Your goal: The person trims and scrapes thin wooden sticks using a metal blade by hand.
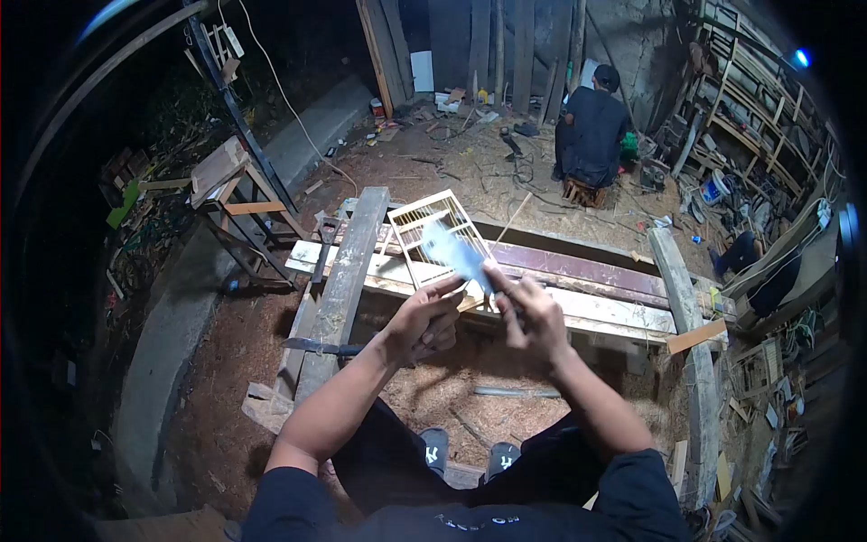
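My right hand is closed round the lower end of a broad, pale, glinting blade, which is blurred and points up and away to the left. My left hand is beside it, fingers curled and fingertips close to the blade's lower edge; anything pinched in them is hidden. Just behind the blade, a light wooden frame with thin slats leans at a tilt on the bench planks, partly covered by the blade and my hands.
A long-bladed knife lies across the left beam. Another beam stands at the right, with a loose wood strip by it. A person sits farther back, facing away. Wood shavings and scraps cover the ground.
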Available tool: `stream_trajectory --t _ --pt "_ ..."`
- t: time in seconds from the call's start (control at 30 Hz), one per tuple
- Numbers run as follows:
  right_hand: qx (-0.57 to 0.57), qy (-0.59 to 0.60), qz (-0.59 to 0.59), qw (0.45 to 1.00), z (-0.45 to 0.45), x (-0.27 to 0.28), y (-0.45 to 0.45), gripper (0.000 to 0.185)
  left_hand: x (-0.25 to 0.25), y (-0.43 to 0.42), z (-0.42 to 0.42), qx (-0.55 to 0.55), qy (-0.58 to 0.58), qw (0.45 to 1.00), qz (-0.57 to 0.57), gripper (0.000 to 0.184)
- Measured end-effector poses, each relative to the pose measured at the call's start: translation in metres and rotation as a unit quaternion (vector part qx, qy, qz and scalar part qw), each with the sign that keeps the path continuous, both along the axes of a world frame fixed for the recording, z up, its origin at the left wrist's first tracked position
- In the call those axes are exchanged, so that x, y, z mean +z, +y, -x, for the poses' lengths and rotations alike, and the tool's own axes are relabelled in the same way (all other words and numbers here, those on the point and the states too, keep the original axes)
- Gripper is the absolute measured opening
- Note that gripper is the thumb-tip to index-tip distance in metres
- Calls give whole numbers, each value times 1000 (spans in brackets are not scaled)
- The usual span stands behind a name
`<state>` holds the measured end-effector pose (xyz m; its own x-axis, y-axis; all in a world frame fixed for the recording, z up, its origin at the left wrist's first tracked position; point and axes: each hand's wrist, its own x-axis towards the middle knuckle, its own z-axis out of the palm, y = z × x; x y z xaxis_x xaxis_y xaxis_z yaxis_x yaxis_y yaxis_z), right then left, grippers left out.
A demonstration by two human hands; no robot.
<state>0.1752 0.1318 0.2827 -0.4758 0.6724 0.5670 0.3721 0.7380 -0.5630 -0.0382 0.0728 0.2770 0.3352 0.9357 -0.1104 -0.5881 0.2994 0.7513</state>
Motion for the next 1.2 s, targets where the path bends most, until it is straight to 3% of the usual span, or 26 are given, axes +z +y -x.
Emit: stream_trajectory --t 0.07,0.17,0.23,0.3,0.33,0.37,0.47,0.53,0.57,0.63,0.7,0.77,0.83,1.0,1.07,1.1,1.17,1.2 --pt "23 -26 5 999 1 6 -5 45 -3 0 2 7 7 1000 10 52" --pt "-25 29 15 999 1 3 14 44 5 -1 -1 -5 -4 1000 -20 40" --pt "22 1 40 999 -2 6 0 44 1 2 -2 4 -21 1000 -16 40" --pt "37 3 -7 999 0 3 -2 44 0 1 2 -28 17 999 -31 50" --pt "32 -4 49 998 -3 6 1 42 -1 1 1 -4 3 1000 15 58" --pt "17 58 -20 998 -3 -9 20 39 2 1 2 -23 -3 999 -25 58" --pt "-126 157 116 973 -24 -33 77 37 6 1 4 -43 9 999 -9 57" --pt "-100 303 224 921 -33 -27 89 40 4 5 9 -94 94 990 -55 53" --pt "-68 347 365 861 -42 -25 88 44 3 6 10 -91 92 990 -56 53" --pt "34 417 413 809 -39 -14 77 54 0 8 9 -64 100 992 -33 50" --pt "66 427 395 811 -31 -2 60 66 0 12 9 -72 73 994 -23 52" --pt "30 385 437 812 -31 -4 61 62 -4 17 9 -90 86 991 -41 53" --pt "20 355 457 815 -31 -7 64 32 -3 19 5 -96 99 990 -42 54" --pt "0 386 449 806 -30 -6 65 23 -2 26 5 -80 158 983 -50 50" --pt "-14 395 431 811 -33 -10 70 22 -17 35 17 -45 241 968 -56 34" --pt "-29 404 412 816 -35 -13 75 22 -16 37 20 -44 241 968 -55 34" --pt "-28 420 417 806 -39 -18 83 18 -12 40 24 30 333 940 -62 20" --pt "-40 432 417 799 -40 -18 85 16 -9 41 27 71 322 943 -37 19"
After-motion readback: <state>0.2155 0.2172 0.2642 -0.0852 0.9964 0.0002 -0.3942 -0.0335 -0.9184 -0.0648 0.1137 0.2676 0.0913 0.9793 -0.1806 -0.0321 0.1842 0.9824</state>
